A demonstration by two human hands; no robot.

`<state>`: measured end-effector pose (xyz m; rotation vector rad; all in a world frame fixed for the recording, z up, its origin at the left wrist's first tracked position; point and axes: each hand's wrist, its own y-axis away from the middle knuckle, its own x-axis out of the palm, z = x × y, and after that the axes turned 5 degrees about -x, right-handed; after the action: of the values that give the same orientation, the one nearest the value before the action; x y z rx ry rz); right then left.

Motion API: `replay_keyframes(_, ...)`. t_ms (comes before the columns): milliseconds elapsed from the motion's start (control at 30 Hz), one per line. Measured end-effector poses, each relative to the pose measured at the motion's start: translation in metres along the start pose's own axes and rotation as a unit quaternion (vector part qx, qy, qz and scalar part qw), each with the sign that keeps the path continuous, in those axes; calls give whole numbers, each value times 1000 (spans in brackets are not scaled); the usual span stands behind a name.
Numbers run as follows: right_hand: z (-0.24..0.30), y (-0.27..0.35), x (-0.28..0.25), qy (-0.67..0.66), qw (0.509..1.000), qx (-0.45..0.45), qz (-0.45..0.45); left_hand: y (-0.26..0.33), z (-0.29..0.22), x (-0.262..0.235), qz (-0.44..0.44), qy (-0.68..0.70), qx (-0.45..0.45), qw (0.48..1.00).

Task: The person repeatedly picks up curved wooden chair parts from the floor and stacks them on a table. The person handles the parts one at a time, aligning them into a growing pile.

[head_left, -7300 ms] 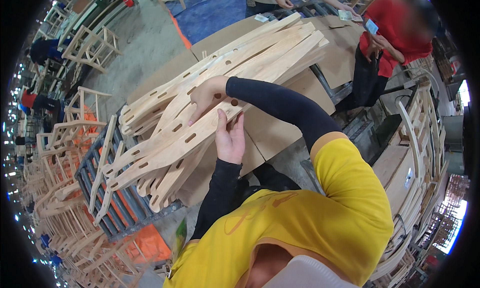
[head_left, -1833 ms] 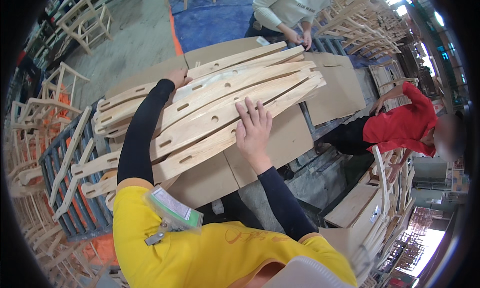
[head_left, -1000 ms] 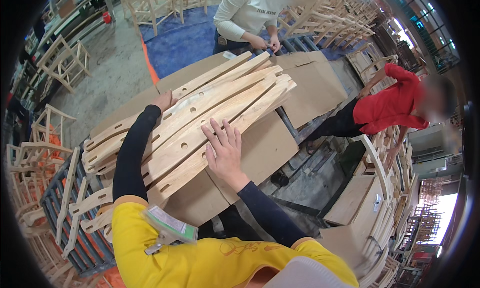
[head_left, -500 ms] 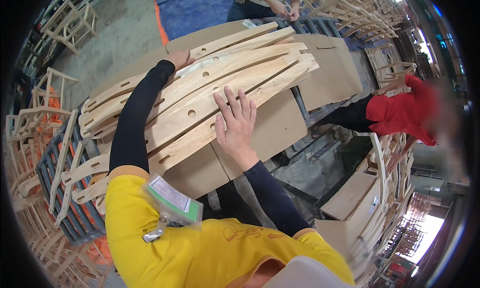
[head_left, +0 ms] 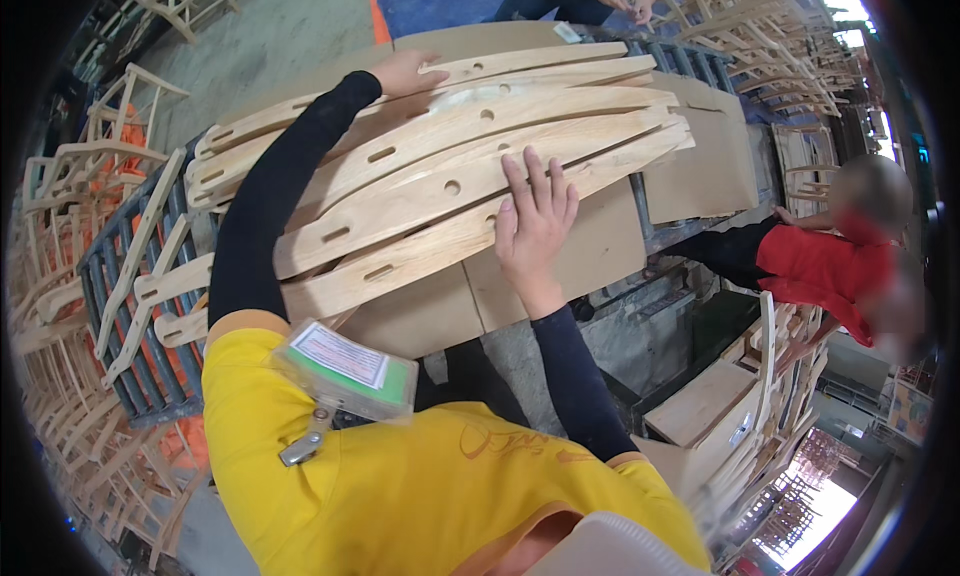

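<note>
Several boards (head_left: 415,196) lie under the spread, empty right hand (head_left: 534,228) and curled left hand (head_left: 406,74), grip unclear

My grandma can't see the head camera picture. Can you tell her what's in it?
A left hand and right hand touch long, curved wooden pieces with holes and slots, lying over brown cardboard. Someone in red is at the right.

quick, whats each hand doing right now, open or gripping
Left hand: at the far wooden board; cannot tell whether it grips.
Right hand: open, spread over the near wooden boards.
</note>
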<state>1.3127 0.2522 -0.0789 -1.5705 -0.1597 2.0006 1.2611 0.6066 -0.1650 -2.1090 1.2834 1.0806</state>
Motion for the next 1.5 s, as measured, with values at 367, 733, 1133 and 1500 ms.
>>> replay_keyframes(367,2,1,-1,2,1000,-5,-18,200,-79,-45,-38,18,-27,999)
replay_keyframes(733,-4,6,3,9,999,-18,-31,259,-147,-48,-18,-43,-15,999)
replay_keyframes(1133,2,4,-4,-36,997,5,-69,239,-140,-75,69,-122,-18,990)
replay_keyframes(1500,-2,5,-6,8,1000,5,-21,68,-91,-92,-27,-212,43,976)
